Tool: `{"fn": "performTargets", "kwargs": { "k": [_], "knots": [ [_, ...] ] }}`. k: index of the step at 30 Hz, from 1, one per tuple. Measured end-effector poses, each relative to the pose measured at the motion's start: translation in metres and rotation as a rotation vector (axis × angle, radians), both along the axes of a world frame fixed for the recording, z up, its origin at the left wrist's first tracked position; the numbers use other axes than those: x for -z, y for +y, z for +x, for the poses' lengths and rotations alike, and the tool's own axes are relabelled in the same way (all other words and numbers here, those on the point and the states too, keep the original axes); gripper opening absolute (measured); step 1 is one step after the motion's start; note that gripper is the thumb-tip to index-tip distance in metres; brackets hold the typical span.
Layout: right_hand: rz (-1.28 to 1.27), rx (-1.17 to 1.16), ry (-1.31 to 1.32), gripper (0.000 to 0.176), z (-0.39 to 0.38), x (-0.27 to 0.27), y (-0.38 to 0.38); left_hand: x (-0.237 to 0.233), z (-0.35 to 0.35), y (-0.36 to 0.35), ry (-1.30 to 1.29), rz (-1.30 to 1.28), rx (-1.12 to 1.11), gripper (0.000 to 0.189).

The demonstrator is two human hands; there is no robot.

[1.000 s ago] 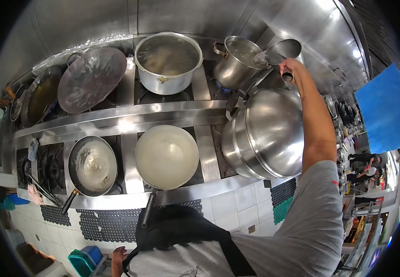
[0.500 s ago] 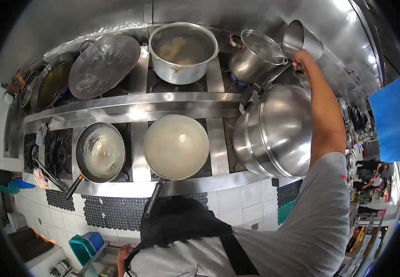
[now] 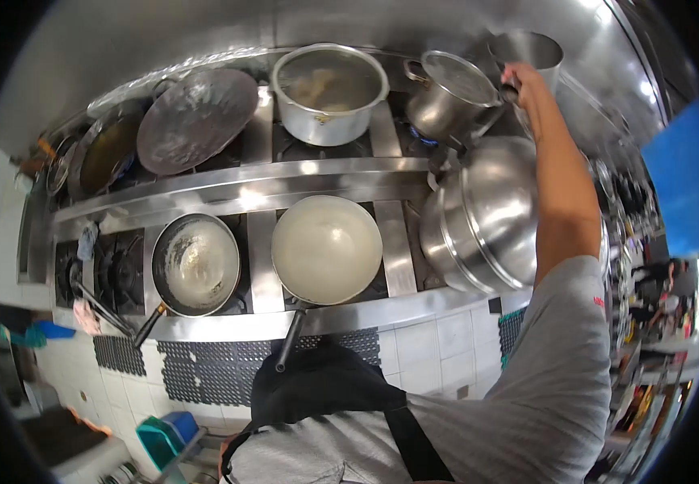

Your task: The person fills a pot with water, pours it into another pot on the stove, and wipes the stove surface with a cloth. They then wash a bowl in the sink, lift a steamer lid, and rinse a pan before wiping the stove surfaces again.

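At the upper right, my right hand is closed round the handle of a deep metal saucepan, held up past the back burners. Its mouth faces up, and its contents cannot be made out. Just left of that hand, a steel pot with a tilted glass lid stands over a blue flame. Below my forearm lies a large, rounded, ridged steel vessel, on its side or tilted. My left hand is out of sight; only a sliver of skin shows beside the apron at the bottom.
On the front burners stand a frying pan and a deep pan of whitish liquid, handles jutting past the stove edge. Behind are an aluminium pot of liquid, a dark wok and a pan of brownish liquid. People stand far right.
My right hand has brought the saucepan from a leftward tilt to nearly upright. My left hand has slipped out of sight. The whole view has shifted slightly.
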State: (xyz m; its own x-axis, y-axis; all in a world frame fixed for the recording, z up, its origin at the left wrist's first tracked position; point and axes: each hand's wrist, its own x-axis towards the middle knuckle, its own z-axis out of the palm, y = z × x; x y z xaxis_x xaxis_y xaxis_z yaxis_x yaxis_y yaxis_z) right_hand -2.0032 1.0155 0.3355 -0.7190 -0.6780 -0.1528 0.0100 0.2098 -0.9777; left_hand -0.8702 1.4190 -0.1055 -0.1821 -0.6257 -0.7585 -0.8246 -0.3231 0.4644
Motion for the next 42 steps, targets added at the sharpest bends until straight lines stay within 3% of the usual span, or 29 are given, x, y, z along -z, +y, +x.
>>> {"fn": "performTargets", "kwargs": {
  "k": [1, 3, 4, 5, 6, 8, 10, 12, 15, 17, 18, 19, 20, 22, 24, 25, 26, 27, 28, 29, 30, 33, 34, 36, 38, 40, 42],
  "knots": [
    [-0.191, -0.071, -0.103, 0.016, 0.015, -0.016, 0.019, 0.003, 0.005, -0.014, 0.006, -0.009, 0.015, 0.031],
    [-0.353, 0.099, -0.166, 0.025, 0.097, -0.067, 0.068, 0.017, 0.023, -0.05, 0.021, -0.018, 0.078, 0.032],
    [-0.414, 0.052, -0.208, 0.023, 0.077, -0.074, 0.09, 0.023, 0.031, -0.07, 0.03, -0.021, 0.117, 0.032],
    [-0.398, -0.158, 0.054, 0.019, 0.057, -0.084, 0.123, 0.031, 0.038, -0.095, 0.041, -0.02, 0.168, 0.033],
    [-0.398, -0.011, 0.066, 0.029, 0.083, -0.098, 0.162, 0.035, 0.044, -0.114, 0.055, -0.021, 0.21, 0.033],
    [-0.399, 0.071, 0.404, 0.026, 0.184, -0.137, 0.237, 0.051, 0.058, -0.151, 0.075, -0.033, 0.293, 0.034],
    [-0.423, 0.119, -0.091, 0.022, 0.223, -0.16, 0.31, 0.07, 0.071, -0.184, 0.105, -0.066, 0.375, 0.035],
    [-0.269, 0.276, -0.027, 0.024, 0.301, -0.14, 0.372, 0.089, 0.078, -0.216, 0.144, -0.127, 0.493, 0.036],
    [-0.179, 0.572, -0.002, 0.039, 0.417, -0.051, 0.463, 0.114, 0.075, -0.262, 0.228, -0.356, 0.818, 0.038],
    [0.311, 0.75, 0.245, 0.039, 0.486, 0.028, 0.524, 0.126, 0.056, -0.281, 0.292, -0.497, 0.941, 0.039],
    [0.299, 0.731, 0.221, 0.036, 0.521, 0.066, 0.542, 0.108, 0.036, -0.281, 0.238, -0.027, 0.353, 0.038],
    [0.298, 0.87, 0.072, 0.032, 0.541, 0.122, 0.569, 0.082, 0.001, -0.278, 0.173, 0.42, -0.249, 0.038],
    [0.162, 0.915, -0.041, 0.028, 0.567, 0.156, 0.577, 0.07, -0.017, -0.274, 0.148, 0.406, -0.214, 0.037],
    [0.167, 0.945, -0.428, 0.022, 0.584, 0.246, 0.632, 0.048, -0.031, -0.275, 0.137, 0.376, -0.102, 0.037],
    [0.19, 0.863, -0.532, 0.018, 0.593, 0.363, 0.692, 0.03, -0.031, -0.284, 0.097, 0.273, 0.154, 0.037],
    [0.136, 0.882, -0.644, 0.02, 0.605, 0.345, 0.676, 0.023, -0.029, -0.291, 0.063, 0.238, 0.268, 0.037],
    [0.02, 0.728, -0.68, 0.02, 0.608, 0.355, 0.683, 0.017, -0.039, -0.294, 0.02, 0.233, 0.35, 0.037],
    [0.012, 0.615, -0.74, 0.022, 0.6, 0.394, 0.702, 0.004, -0.044, -0.298, -0.02, 0.222, 0.433, 0.037],
    [-0.001, 0.757, -0.788, 0.022, 0.597, 0.39, 0.698, -0.009, -0.056, -0.298, -0.076, 0.222, 0.476, 0.037],
    [-0.081, 0.726, -0.798, 0.022, 0.577, 0.388, 0.704, -0.021, -0.072, -0.293, -0.128, 0.22, 0.504, 0.037],
    [-0.037, 0.879, -0.837, 0.024, 0.558, 0.354, 0.701, -0.028, -0.089, -0.287, -0.177, 0.22, 0.514, 0.037],
    [-0.107, 1.144, -0.762, 0.024, 0.483, 0.365, 0.735, -0.064, -0.139, -0.253, -0.294, 0.19, 0.49, 0.038],
    [-0.137, 1.047, -0.812, 0.022, 0.467, 0.405, 0.76, -0.075, -0.154, -0.243, -0.324, 0.181, 0.495, 0.038],
    [-0.016, 1.168, -0.719, 0.02, 0.448, 0.445, 0.795, -0.092, -0.182, -0.222, -0.368, 0.167, 0.501, 0.038],
    [-0.107, 1.347, -0.79, 0.018, 0.436, 0.527, 0.839, -0.106, -0.205, -0.202, -0.399, 0.156, 0.494, 0.038],
    [-0.086, 1.713, -0.731, 0.015, 0.426, 0.573, 0.86, -0.121, -0.224, -0.185, -0.43, 0.146, 0.499, 0.038],
    [-0.123, 1.931, -0.811, 0.013, 0.423, 0.629, 0.903, -0.129, -0.244, -0.171, -0.459, 0.141, 0.519, 0.039]
  ]
}}
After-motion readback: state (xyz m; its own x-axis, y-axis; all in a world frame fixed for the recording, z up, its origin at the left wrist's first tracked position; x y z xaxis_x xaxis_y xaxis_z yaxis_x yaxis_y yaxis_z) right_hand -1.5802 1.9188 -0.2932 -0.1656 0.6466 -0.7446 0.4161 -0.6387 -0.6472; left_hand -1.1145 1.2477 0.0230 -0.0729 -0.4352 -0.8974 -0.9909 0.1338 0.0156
